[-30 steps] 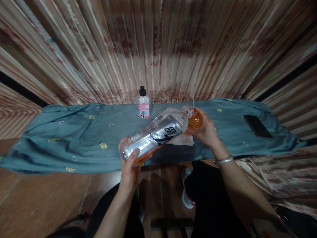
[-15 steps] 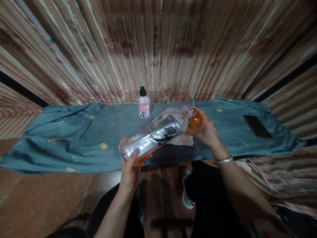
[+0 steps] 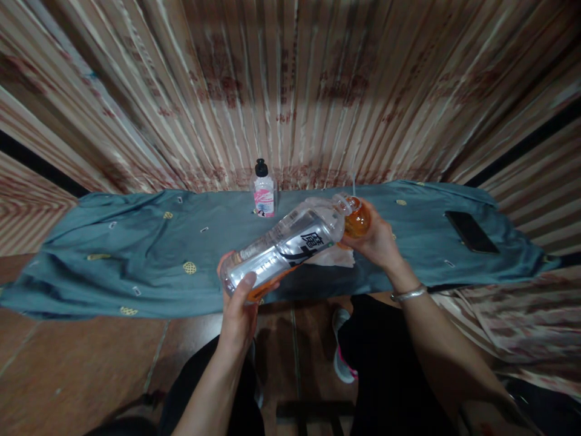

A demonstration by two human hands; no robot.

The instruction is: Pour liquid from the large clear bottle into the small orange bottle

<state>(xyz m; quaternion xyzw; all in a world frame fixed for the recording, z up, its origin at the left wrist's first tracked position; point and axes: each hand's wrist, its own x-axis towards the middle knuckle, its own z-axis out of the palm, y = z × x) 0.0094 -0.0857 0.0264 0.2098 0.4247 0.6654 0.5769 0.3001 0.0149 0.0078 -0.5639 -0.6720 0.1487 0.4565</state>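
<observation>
Apparently nothing has shifted, suggesting steady work: above the counter, the left hand keeps a closed grip on the tilted bottle, the right hand on the orange container at its mouth.

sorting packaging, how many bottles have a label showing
2: large clear bottle, tilted in the left hand; small black-capped bottle, upright on the cloth. The orange container may have a hidden one.

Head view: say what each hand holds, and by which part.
Left hand: the clear bottle, near its base. Right hand: the amber vessel, by its side; grip partly hidden.
</observation>
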